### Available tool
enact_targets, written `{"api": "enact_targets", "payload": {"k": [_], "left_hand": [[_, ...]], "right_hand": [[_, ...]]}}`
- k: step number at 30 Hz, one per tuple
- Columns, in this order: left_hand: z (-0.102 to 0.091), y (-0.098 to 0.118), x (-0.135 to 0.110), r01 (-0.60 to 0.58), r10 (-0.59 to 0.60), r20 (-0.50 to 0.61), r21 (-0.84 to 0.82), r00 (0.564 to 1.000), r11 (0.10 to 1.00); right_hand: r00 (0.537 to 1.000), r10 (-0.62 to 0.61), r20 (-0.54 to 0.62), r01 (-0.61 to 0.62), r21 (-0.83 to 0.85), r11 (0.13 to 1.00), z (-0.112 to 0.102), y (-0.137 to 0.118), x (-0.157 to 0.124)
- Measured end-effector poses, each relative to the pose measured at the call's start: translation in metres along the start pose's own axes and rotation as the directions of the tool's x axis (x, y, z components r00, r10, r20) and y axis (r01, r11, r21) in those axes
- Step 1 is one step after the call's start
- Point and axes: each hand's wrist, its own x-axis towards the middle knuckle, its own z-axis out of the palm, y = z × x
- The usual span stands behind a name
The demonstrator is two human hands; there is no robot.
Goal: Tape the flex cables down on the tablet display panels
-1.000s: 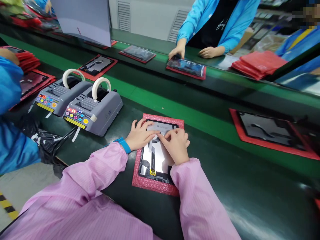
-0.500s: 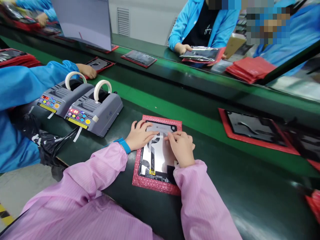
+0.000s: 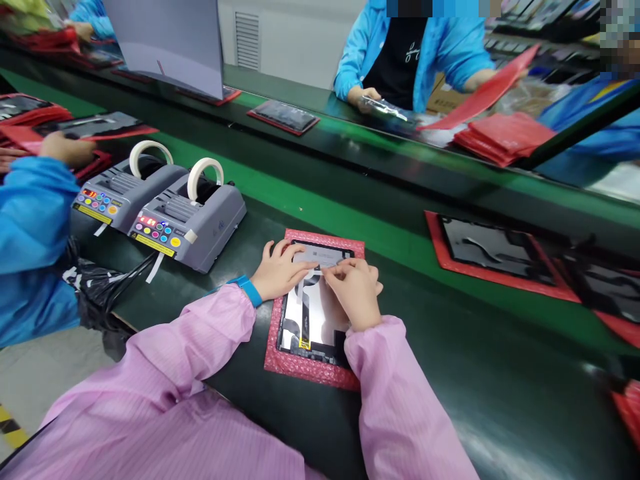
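A screen panel (image 3: 325,310) lies with its silvery back up, dark ribbon cables (image 3: 305,320) running along it. Beneath it is a pink-red bubble-wrap pouch (image 3: 300,365). My left hand (image 3: 281,270) rests on the panel's upper left, fingers spread and holding nothing. My right hand (image 3: 356,290) is closed in a pinch above the panel's upper middle. A short pale strip of tape (image 3: 314,272) crosses by the cable and reaches its fingertips; the fingers partly hide its end. The fingertips of both hands are close together.
Two tape dispensers (image 3: 187,223) stand at left, tape ends hanging from their fronts. More panels (image 3: 495,247) on red pouches lie along the green belt (image 3: 390,267). A co-worker's hand (image 3: 67,150) is at far left; another co-worker (image 3: 410,53) handles pouches across the line.
My right hand has shifted slightly left, toward my left fingertips; my left hand stays put. Panels at right moved left along the belt. The left co-worker's arm drew back; the one opposite lifted a red pouch.
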Motion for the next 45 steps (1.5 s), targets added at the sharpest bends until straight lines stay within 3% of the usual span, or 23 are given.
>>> {"api": "enact_targets", "payload": {"k": [4,10,14,22,28,35,38,41,45], "left_hand": [[0.001,-0.001,0.0,-0.001,0.001,-0.005,-0.006,1.0,1.0],[0.001,0.0,0.0,-0.004,0.005,-0.005,0.015,1.0,1.0],[0.0,0.0,0.0,-0.002,0.002,0.005,0.022,1.0,1.0],[0.0,0.004,-0.002,0.029,-0.029,0.001,0.054,1.0,0.998],[0.0,0.008,-0.002,0.048,-0.049,0.007,0.083,0.999,0.995],[-0.001,0.011,-0.002,0.051,-0.052,0.007,0.114,0.999,0.992],[-0.001,0.012,-0.002,0.052,-0.053,0.004,0.122,0.999,0.991],[-0.001,0.012,-0.003,0.059,-0.06,0.005,0.114,0.998,0.992],[-0.002,0.011,-0.004,0.065,-0.065,0.0,0.085,0.998,0.994]], "right_hand": [[1.0,-0.018,0.024,0.018,0.009,1.0,-0.007,-0.006,-0.002],[0.998,-0.014,-0.063,0.01,-0.068,0.998,-0.017,-0.007,-0.002],[1.0,-0.021,0.014,0.021,-0.057,0.998,-0.01,-0.005,0.0],[0.993,-0.084,-0.079,0.08,-0.052,0.995,0.005,-0.008,0.001],[0.98,-0.191,-0.057,0.194,0.057,0.979,-0.01,-0.025,-0.002],[0.944,-0.33,0.019,0.32,0.189,0.928,-0.008,-0.017,-0.003],[0.919,-0.384,0.09,0.337,0.325,0.884,-0.012,-0.017,-0.007],[0.953,-0.294,0.077,0.223,0.479,0.849,-0.017,-0.016,-0.008],[0.999,-0.001,-0.043,0.017,0.378,0.926,-0.015,-0.012,-0.01]]}}
